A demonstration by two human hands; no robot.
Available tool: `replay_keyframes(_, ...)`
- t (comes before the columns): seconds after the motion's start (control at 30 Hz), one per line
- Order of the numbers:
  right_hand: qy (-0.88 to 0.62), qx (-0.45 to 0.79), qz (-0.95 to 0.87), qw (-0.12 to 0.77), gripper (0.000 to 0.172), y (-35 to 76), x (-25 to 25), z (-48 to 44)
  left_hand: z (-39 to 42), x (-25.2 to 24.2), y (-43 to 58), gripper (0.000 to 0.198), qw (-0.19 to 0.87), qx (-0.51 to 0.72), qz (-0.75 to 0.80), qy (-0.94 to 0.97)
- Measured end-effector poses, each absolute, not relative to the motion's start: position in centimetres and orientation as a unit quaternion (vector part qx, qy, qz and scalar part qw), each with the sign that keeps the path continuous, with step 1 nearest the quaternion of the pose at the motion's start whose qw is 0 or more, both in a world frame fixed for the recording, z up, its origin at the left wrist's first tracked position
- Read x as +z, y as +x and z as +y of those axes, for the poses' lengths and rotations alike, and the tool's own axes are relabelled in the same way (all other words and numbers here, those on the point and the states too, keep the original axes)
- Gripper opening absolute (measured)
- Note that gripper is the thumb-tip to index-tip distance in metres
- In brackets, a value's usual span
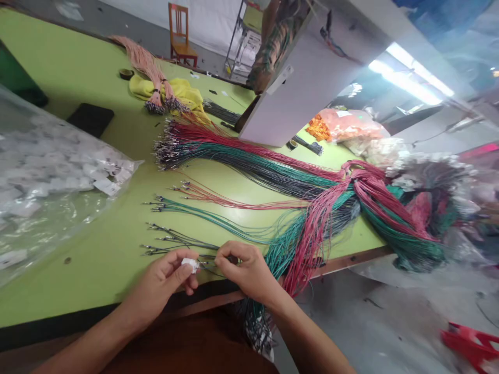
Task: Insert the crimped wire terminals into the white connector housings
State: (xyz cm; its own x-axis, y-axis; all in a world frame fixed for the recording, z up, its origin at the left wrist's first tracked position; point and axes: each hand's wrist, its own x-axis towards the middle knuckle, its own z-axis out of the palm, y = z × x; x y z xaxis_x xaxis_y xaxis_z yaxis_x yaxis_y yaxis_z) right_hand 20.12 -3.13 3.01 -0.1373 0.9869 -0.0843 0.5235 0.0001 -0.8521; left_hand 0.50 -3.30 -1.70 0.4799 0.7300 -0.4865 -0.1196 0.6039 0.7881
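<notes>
Near the table's front edge, my left hand [166,278] pinches a small white plastic connector housing [190,265] between thumb and fingers. Just to its right, my right hand [244,267] is closed on a thin dark wire [206,264], whose end points at the housing; whether the tip is inside I cannot tell. Loose black wires [171,236] with metal terminals lie right behind my hands. Beyond them are a few green wires [195,209] and red wires [218,198], fanned out with their terminals to the left.
A thick bundle of red, green and black wires [249,158] crosses the green table [105,265]. A clear bag of white housings [47,161] stands at left. Farther back are a yellow cloth [187,93], pink wires [142,62] and a white panel [296,78]. Wires hang over the front edge.
</notes>
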Motion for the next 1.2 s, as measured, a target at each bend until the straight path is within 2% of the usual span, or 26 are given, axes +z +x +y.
replay_keyframes(0.3,-0.605,0.424,-0.628,0.246,0.017,20.4,2.7,-3.4,-3.2,-1.5,0.7,0.032,0.789,0.267,0.437,0.339)
replay_keyframes(0.5,-0.623,0.414,-0.611,0.258,0.016,19.8,2.1,-3.7,-3.0,-1.4,0.9,0.034,0.783,0.271,0.443,0.344)
replay_keyframes(0.9,-0.585,0.503,-0.582,0.258,0.01,19.0,1.8,-4.4,-3.1,-1.7,0.9,0.033,0.772,0.264,0.446,0.368)
replay_keyframes(1.2,-0.574,0.519,-0.583,0.249,0.014,18.8,1.8,-4.4,-3.2,-1.6,0.9,0.031,0.759,0.248,0.448,0.402)
